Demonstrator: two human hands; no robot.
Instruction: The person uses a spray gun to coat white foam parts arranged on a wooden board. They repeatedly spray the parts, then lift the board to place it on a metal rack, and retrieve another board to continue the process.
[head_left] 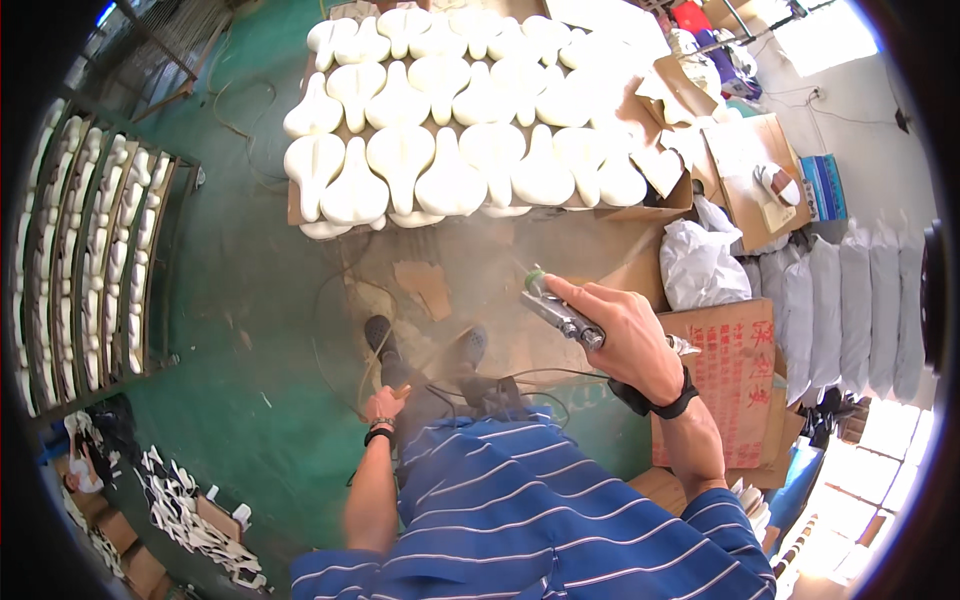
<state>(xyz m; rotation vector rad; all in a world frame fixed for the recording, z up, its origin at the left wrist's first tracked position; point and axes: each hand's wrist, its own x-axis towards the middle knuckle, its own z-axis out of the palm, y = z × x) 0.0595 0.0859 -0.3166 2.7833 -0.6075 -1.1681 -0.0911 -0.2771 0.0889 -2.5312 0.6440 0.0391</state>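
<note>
My right hand is wrapped round a silver spray gun with a green tip, which points toward the table ahead. Pale mist hangs in front of its nozzle. On that table stand rows of white bicycle saddles, packed side by side with their noses alternating. Low by my left thigh, my left hand is closed on what looks like a thin yellowish hose; the fingers partly hide it. A dark hose runs from near my waist toward my right wrist.
At the left a rack holds many more white saddles. Cardboard boxes, a white plastic bag and upright grey sacks crowd the right side. Flattened cardboard and loose hoses lie on the green floor. Another person sits at the lower left.
</note>
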